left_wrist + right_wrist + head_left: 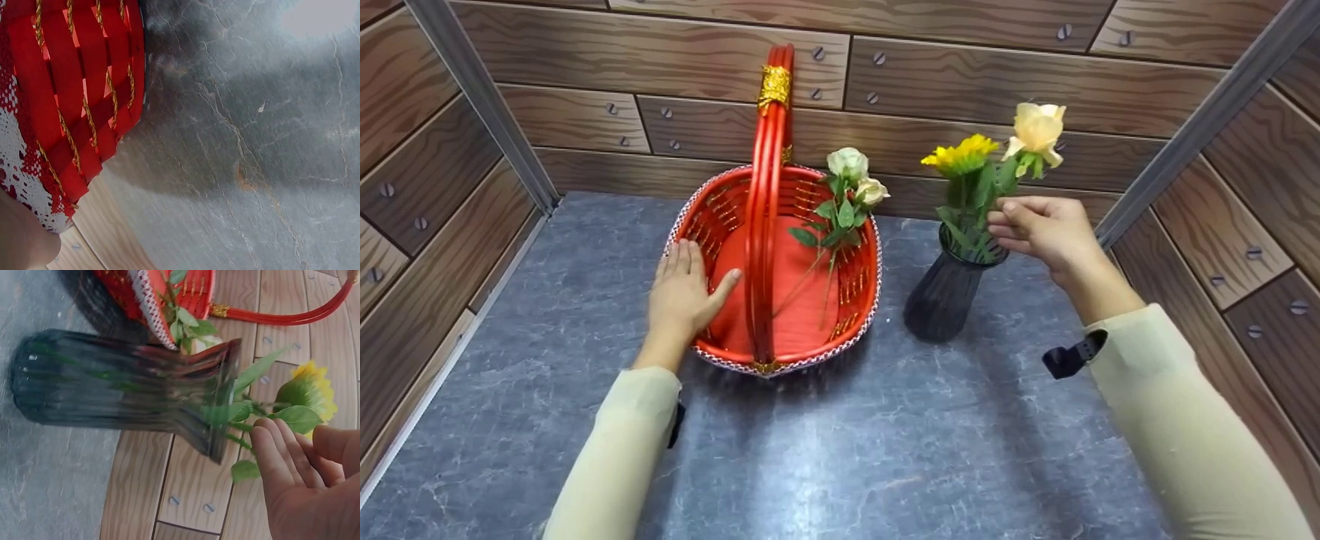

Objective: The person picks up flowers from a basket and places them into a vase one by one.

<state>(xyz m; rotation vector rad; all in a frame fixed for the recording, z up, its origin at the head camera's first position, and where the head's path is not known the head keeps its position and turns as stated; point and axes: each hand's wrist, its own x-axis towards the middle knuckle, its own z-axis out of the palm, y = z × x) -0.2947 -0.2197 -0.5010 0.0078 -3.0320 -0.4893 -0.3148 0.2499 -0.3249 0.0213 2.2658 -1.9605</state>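
Left side: your left hand [681,296] rests on the near-left rim of the red basket [876,281], fingers straight and together, thumb spread inward over the basket's inside. Flat contact. From the left wrist, skin meets the white lacy trim [25,174], gold-threaded red slats just beyond it.

The basket's tall arched handle [761,195], gold wrap at the top, rises to the right of those fingers. Farther right, a white rose [847,163] and a cream rose [872,192] lean at the far right rim, their stems lying down inside.

Right side: your right hand [1044,231] is at the vase mouth, fingers long and only slightly bent, thumb drawn in near the forefinger. You cannot tell whether a stem is pinched there; the hand hides it. The peach rose [1037,135] stands just above these fingers, its lower stem out of sight behind them. The yellow sunflower [960,155] is up and left of the fingertips, leaves close beside them. Below the fingers, the dark fluted vase [941,300] stands on the grey marbled surface [840,457], apart from the basket, green stems showing through its wall.
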